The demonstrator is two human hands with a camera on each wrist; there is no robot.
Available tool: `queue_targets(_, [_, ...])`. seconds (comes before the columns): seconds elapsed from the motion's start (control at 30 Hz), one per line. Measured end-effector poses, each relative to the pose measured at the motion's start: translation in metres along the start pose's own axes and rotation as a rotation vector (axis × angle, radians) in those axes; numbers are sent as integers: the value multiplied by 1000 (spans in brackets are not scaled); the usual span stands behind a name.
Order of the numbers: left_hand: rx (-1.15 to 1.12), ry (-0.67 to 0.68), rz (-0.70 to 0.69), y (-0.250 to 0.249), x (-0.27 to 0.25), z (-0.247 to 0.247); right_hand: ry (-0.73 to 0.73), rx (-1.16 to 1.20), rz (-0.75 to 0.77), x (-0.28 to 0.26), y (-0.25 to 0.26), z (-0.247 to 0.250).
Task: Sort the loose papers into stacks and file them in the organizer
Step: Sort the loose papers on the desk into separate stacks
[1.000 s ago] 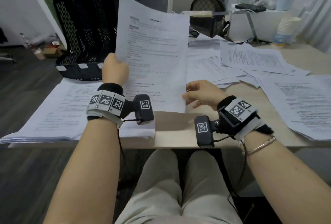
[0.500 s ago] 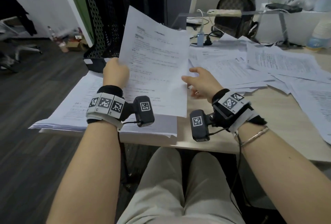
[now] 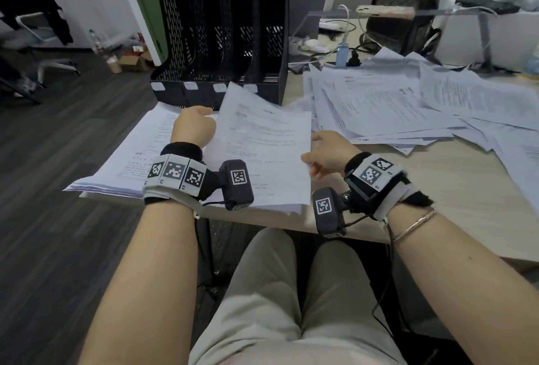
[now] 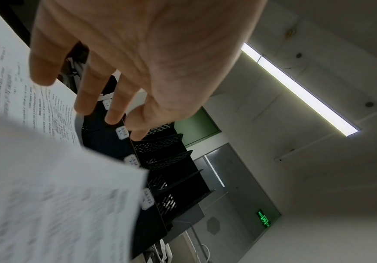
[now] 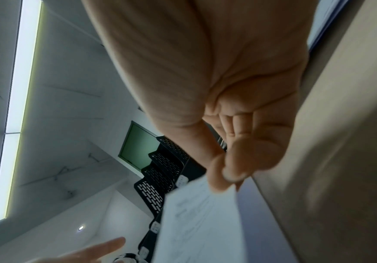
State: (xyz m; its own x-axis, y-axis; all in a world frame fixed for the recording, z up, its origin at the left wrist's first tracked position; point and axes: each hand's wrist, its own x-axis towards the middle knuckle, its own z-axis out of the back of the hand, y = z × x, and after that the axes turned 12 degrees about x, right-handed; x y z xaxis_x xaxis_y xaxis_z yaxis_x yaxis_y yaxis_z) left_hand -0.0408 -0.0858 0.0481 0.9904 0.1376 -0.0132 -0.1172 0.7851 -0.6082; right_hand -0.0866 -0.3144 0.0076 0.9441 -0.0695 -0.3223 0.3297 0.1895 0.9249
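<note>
A printed sheet [image 3: 262, 154] lies tilted low over the paper stack [image 3: 131, 154] at the table's front left. My right hand [image 3: 323, 154] pinches the sheet's right edge between thumb and fingers [image 5: 225, 170]. My left hand [image 3: 194, 127] is at the sheet's left edge; the left wrist view shows its fingers [image 4: 88, 92] straight and spread, gripping nothing. The black mesh organizer [image 3: 221, 35] stands just behind the stack with several upright slots that look empty, each with a white label. Loose papers [image 3: 393, 108] cover the table to the right.
Behind the loose papers are a dark backpack [image 3: 405, 9], a metal shelf [image 3: 455, 13] and charger cables [image 3: 344, 49]. An office chair [image 3: 38, 20] stands on the floor at the far left. The table's front edge [image 3: 262, 219] runs just above my knees.
The sheet has dropped from upright in front of me to nearly flat over the left stack. My left hand has let go of it; my right hand now pinches its edge.
</note>
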Motion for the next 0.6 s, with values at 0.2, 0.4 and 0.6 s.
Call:
queue_targets(0.2, [25,70,-79,-15,-7,-6,10,24,-32,1,-5,0])
queue_targets(0.4, [101,162,-199,-42,-17,-10,-43,-72,4,-8,-1,12])
queue_targets(0.6, [145,235,-330,-81,-21,-30,-303,-202,282,0,3,62])
